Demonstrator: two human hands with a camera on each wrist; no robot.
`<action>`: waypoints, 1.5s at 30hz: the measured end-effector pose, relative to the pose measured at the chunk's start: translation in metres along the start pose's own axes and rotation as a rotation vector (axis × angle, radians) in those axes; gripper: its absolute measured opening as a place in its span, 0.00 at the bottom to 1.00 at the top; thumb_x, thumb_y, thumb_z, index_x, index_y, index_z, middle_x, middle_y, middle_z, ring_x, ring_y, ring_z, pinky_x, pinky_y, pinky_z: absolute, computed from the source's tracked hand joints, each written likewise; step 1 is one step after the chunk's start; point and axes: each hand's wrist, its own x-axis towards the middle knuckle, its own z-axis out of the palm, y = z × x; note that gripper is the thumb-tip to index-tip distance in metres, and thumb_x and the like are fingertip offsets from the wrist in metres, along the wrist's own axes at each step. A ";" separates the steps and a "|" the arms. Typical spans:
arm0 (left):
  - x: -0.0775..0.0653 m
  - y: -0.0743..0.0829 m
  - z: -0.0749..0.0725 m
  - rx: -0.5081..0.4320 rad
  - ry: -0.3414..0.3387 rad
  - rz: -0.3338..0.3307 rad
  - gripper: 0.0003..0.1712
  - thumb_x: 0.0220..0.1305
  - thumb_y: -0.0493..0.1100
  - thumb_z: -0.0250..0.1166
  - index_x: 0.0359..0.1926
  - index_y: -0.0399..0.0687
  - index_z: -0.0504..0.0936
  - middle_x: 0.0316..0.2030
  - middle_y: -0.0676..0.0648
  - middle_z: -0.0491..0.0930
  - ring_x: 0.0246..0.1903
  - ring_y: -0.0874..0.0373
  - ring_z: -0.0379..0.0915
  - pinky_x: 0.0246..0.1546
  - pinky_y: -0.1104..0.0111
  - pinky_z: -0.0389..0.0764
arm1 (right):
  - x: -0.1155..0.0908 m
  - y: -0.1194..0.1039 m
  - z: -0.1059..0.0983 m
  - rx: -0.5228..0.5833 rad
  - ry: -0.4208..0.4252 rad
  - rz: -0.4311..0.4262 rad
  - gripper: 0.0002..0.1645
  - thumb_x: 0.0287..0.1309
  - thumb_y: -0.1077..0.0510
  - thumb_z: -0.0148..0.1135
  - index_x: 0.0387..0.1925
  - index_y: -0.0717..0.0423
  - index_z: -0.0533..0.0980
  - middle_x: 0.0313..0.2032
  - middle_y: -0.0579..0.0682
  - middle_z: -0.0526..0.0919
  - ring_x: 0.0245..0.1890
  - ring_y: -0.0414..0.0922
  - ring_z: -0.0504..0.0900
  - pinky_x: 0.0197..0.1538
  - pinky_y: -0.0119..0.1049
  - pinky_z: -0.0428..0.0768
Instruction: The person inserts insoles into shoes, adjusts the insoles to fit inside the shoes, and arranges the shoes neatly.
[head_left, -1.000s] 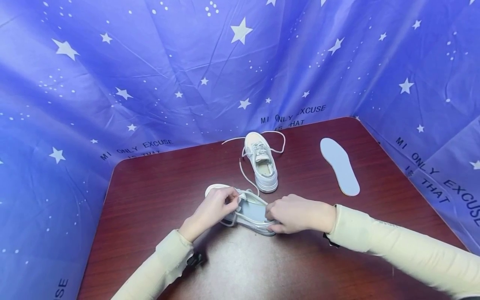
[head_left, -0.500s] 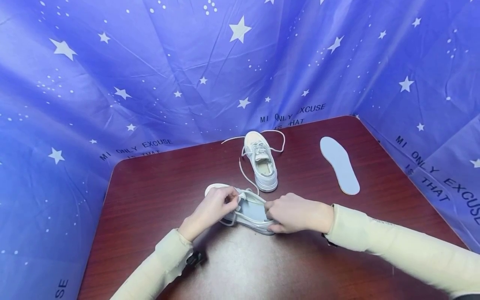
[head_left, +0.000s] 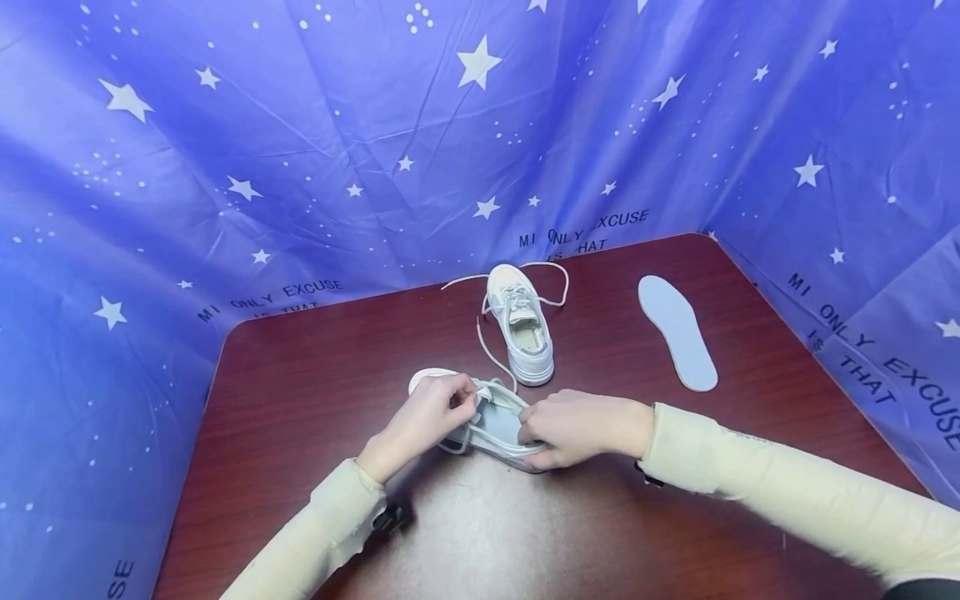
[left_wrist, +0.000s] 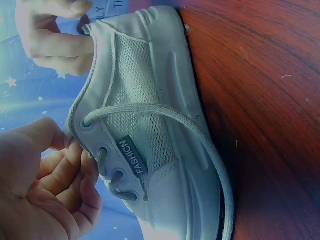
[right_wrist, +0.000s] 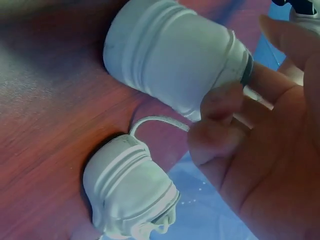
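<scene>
A white lace-up sneaker (head_left: 491, 454) lies on the table with its toe to the left, a pale grey insole (head_left: 498, 423) inside it. My left hand (head_left: 438, 404) pinches the shoe's tongue between thumb and fingers above the eyelets, seen also in the left wrist view, where the fingertips (left_wrist: 75, 150) meet at the lacing edge. My right hand (head_left: 581, 429) is at the heel end, fingers reaching down into the opening and the thumb standing apart from them. In the right wrist view, the heel (right_wrist: 185, 55) partly hides those fingers; what their tips touch is hidden.
A second white sneaker (head_left: 521, 325) with loose laces stands behind, toe away from me. One flat pale insole (head_left: 677, 333) lies at the right. The dark red table (head_left: 315, 375) ends at a blue star-patterned curtain (head_left: 337, 125).
My right hand has shifted slightly left, further over the shoe's opening, covering more of the insole. The left hand has stayed at the tongue.
</scene>
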 end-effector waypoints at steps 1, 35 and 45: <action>0.000 0.000 0.000 -0.001 -0.001 0.000 0.04 0.54 0.34 0.62 0.27 0.46 0.82 0.20 0.54 0.79 0.22 0.67 0.70 0.24 0.75 0.74 | 0.001 0.000 -0.001 0.004 -0.010 -0.006 0.11 0.54 0.42 0.61 0.28 0.42 0.80 0.26 0.41 0.77 0.18 0.37 0.70 0.20 0.38 0.74; 0.000 0.000 0.001 0.003 -0.022 -0.003 0.04 0.54 0.34 0.62 0.28 0.45 0.82 0.20 0.55 0.78 0.22 0.64 0.72 0.24 0.74 0.73 | 0.014 0.006 0.019 -0.227 0.075 -0.078 0.27 0.54 0.35 0.58 0.51 0.44 0.80 0.59 0.46 0.78 0.19 0.43 0.78 0.20 0.39 0.77; -0.001 0.000 0.001 0.007 -0.013 0.017 0.04 0.54 0.34 0.62 0.27 0.46 0.82 0.20 0.55 0.78 0.22 0.66 0.70 0.24 0.74 0.73 | 0.010 0.011 0.020 -0.220 0.066 -0.090 0.27 0.57 0.34 0.56 0.51 0.44 0.81 0.54 0.45 0.81 0.20 0.41 0.79 0.22 0.38 0.79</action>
